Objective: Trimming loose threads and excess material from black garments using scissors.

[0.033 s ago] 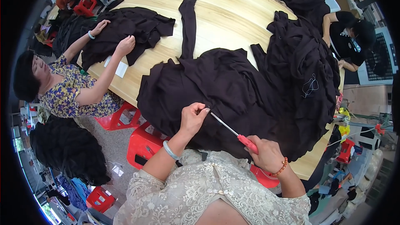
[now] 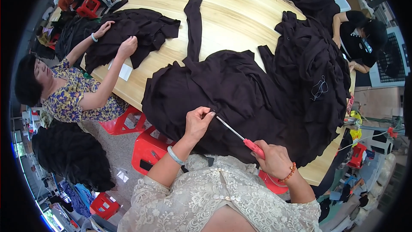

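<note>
A dark brown garment [image 2: 231, 90] lies spread over the near part of a wooden table [image 2: 223, 13]. My left hand [image 2: 196, 122] pinches the fabric at its near edge, a pale bangle on that wrist. My right hand [image 2: 272, 159] grips red-handled snips [image 2: 240, 136], whose thin blades point at the pinched spot by my left fingertips. A beaded bracelet sits on my right wrist.
A heap of dark garments [image 2: 315, 56] covers the table's right side. At the left a person in a floral top [image 2: 73, 99] handles another dark garment [image 2: 128, 32]. A person in black [image 2: 358, 38] sits far right. Red plastic stools [image 2: 148, 148] stand under the table edge.
</note>
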The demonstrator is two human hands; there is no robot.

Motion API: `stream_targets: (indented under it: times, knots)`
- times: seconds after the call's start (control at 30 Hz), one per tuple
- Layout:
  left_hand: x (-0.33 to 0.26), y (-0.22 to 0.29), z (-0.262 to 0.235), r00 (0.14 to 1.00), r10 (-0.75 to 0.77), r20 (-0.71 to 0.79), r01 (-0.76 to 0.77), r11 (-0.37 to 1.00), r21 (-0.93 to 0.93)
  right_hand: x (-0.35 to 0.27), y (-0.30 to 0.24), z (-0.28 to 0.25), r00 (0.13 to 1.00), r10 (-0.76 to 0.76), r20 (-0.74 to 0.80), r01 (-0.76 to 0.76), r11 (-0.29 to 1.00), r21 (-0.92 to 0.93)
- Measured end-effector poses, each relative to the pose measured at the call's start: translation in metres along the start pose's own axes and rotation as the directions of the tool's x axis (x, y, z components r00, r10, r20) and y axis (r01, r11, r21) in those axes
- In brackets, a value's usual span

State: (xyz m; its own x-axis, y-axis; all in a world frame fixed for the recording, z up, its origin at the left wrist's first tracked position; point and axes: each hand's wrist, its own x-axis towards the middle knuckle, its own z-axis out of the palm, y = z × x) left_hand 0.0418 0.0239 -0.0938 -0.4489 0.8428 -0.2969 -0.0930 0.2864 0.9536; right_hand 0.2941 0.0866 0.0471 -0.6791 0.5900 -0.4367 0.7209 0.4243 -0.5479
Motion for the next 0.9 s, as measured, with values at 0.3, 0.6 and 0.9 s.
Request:
stream_targets:
  times: [0.3, 0.6, 0.9]
  knots:
    - [-0.012, 0.003, -0.003, 0.999, -0.034, -0.01, 0.032, 0.99, -0.135, 0.004, 0.012, -0.003, 0.999, -0.03, 0.017, 0.03, 0.999, -0.013]
    - [-0.074, 0.004, 0.011, 0.997, 0.061, -0.051, -0.053, 0.988, 0.144, -0.007, 0.036, 0.019, 0.974, -0.114, -0.194, 0.144, 0.979, 0.145]
    - [-0.065, 0.001, 0.009, 0.989, 0.148, -0.004, -0.144, 0.969, 0.203, -0.025, 0.04, 0.011, 0.992, -0.041, -0.121, 0.05, 0.996, 0.069]
